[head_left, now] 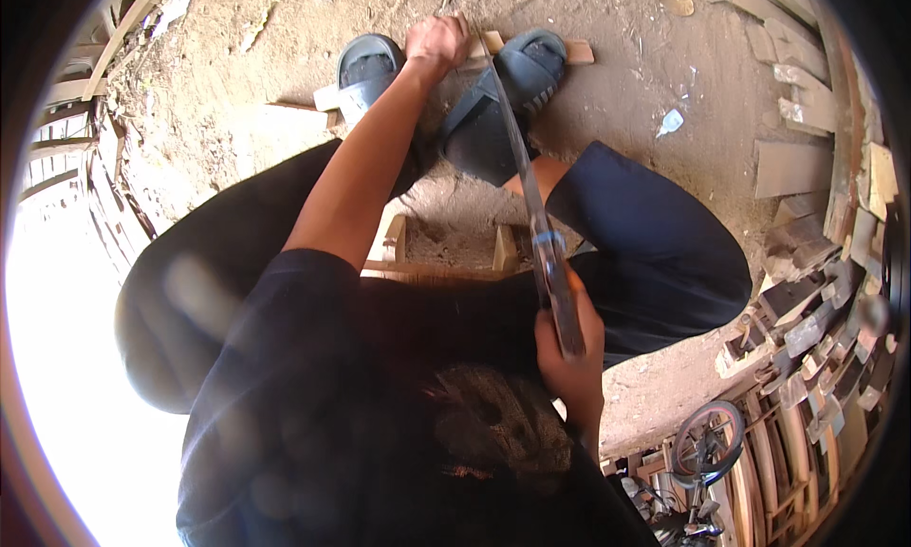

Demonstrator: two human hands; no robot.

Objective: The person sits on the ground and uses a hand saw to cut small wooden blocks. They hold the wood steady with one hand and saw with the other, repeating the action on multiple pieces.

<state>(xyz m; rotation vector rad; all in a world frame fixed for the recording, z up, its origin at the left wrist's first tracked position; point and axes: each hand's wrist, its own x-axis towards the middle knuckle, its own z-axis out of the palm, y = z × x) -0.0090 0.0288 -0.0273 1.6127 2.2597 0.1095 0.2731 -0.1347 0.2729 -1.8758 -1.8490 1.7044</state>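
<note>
One hand, the right hand, right of the frame's centre, is closed around the handle of a long-bladed tool whose blade reaches a wooden strip at top centre. There the left hand bends down between sandals, its fingertips hidden, so I cannot tell its grip.

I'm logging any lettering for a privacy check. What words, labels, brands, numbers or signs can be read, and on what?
None can be read.
Dark shirt: faded print, too blurred to read.
Right sandal: pale stripes, no readable text.
Saw: no legible marking.
</note>
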